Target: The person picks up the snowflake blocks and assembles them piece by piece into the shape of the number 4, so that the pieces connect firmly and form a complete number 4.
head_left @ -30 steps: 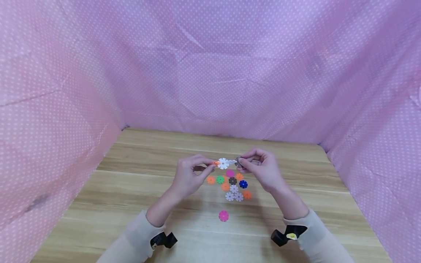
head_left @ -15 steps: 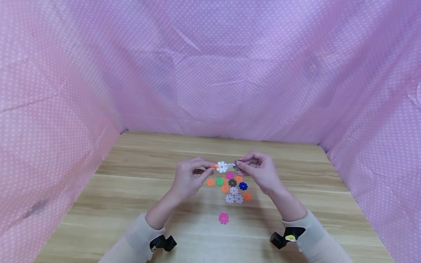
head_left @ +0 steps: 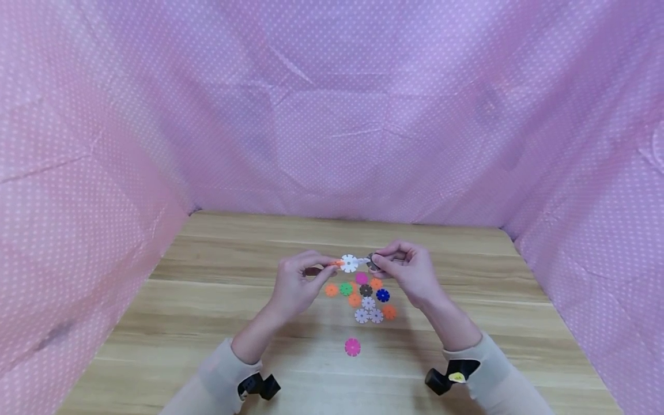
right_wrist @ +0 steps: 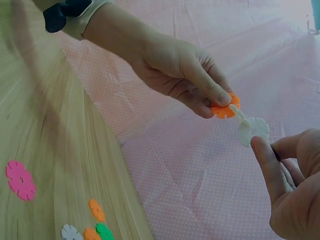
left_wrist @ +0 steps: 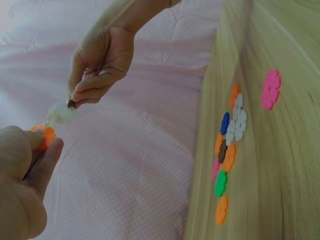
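Between the two hands hangs a short chain of notched plastic discs, held above the table. My left hand (head_left: 298, 282) pinches the orange disc (right_wrist: 220, 112) at its left end between thumb and fingers. A white disc (head_left: 349, 263) is joined to the orange one, and a second white disc (right_wrist: 257, 131) follows, turned at an angle to the first. My right hand (head_left: 412, 275) pinches a dark brown disc (head_left: 370, 262) at the right end. Fingers cover part of both end discs. Whether the brown disc's slot is fully pushed onto the white one cannot be seen.
Below the hands, loose discs lie on the wooden table (head_left: 207, 323): a green disc (head_left: 346, 289), a blue disc (head_left: 383, 295), a brown disc (head_left: 366, 290) and several orange and white ones. One pink disc (head_left: 352, 347) lies apart, nearer the person. Pink dotted cloth (head_left: 332, 144) surrounds the table.
My right hand has shifted slightly left with the brown disc, so the hands are a little closer together. Both keep their grips. The view has tilted up slightly.
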Demonstrator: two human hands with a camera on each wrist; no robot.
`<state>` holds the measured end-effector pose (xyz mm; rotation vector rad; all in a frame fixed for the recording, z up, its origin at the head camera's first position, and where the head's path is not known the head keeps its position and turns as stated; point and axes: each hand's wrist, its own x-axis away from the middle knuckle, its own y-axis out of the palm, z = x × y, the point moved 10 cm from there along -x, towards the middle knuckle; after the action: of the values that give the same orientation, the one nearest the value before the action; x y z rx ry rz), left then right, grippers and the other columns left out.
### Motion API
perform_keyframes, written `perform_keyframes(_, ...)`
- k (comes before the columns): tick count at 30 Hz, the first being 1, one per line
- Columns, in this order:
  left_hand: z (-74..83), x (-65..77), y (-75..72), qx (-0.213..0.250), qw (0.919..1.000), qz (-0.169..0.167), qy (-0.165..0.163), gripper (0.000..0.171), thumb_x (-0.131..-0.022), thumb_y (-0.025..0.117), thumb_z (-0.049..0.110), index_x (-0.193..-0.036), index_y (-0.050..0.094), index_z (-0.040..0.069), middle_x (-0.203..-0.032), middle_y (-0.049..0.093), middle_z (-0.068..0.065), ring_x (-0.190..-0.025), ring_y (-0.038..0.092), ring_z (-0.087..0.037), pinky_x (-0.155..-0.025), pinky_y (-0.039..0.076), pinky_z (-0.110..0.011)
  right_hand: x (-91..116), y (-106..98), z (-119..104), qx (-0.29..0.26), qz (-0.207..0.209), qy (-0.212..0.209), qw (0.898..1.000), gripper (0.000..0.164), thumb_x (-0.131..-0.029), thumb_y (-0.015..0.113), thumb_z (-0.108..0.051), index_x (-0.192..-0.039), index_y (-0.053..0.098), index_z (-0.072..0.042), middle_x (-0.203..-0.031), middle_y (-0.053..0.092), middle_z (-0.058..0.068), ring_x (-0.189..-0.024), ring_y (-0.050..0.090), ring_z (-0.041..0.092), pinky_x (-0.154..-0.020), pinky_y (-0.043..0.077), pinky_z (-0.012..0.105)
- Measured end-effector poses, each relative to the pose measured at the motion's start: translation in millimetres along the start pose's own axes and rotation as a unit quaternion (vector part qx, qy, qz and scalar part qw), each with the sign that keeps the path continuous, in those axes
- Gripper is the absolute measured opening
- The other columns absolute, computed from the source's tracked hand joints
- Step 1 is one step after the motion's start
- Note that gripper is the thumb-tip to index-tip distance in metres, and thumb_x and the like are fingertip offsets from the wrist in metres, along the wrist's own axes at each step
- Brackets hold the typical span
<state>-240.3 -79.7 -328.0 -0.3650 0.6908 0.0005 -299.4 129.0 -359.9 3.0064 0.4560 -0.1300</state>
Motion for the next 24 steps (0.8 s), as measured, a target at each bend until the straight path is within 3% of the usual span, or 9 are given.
perform_keyframes(4, 2.8, 1.5, 0.5, -0.004, 0.9999, 0.001, 0.009, 0.008, -0.093, 0.079, -0.001, -0.099, 0.082, 0.003, -0.094, 0.081, -0.009, -0.083, 0.080, -0.021, -0.076, 0.069, -0.023, 3, -1, 4, -0.003, 0.003, 0.009, 1.000, 0.015, -0.095, 0.070, 0.012, -0.095, 0.073, -0.003, -0.088, 0.081, 0.001, -0.075, 0.080, 0.013, -0.075, 0.070, 0.027)
perform_keyframes(14, 4.9, 3.5, -1.7, 0.027, 0.9993, 0.018, 0.019, 0.009, -0.093, 0.079, -0.003, -0.100, 0.082, 0.001, -0.094, 0.082, -0.013, -0.080, 0.081, -0.025, -0.073, 0.071, -0.030, 5, 1, 3, -0.001, 0.011, 0.025, 1.000, 0.010, -0.097, 0.069, 0.010, -0.102, 0.068, 0.001, -0.089, 0.080, 0.001, -0.077, 0.079, 0.014, -0.077, 0.070, 0.027)
perform_keyframes(18, 5.5, 1.0, -4.1, 0.040, 0.9986, 0.030, 0.017, 0.011, -0.092, 0.079, -0.004, -0.102, 0.082, 0.000, -0.096, 0.082, -0.015, -0.081, 0.082, -0.028, -0.073, 0.071, -0.034, 2, 3, -3, 0.000, 0.010, 0.014, 1.000, 0.011, -0.097, 0.069, 0.009, -0.104, 0.067, 0.000, -0.090, 0.079, 0.001, -0.078, 0.079, 0.014, -0.077, 0.070, 0.028)
perform_keyframes(24, 6.0, 4.2, -1.1, 0.047, 0.9985, 0.022, 0.015, 0.011, -0.092, 0.078, -0.005, -0.100, 0.081, 0.000, -0.094, 0.081, -0.015, -0.080, 0.081, -0.027, -0.072, 0.070, -0.031, 5, 4, -7, 0.005, -0.003, 0.000, 1.000, 0.014, -0.097, 0.067, 0.012, -0.102, 0.068, -0.001, -0.090, 0.079, -0.001, -0.077, 0.078, 0.011, -0.077, 0.070, 0.027)
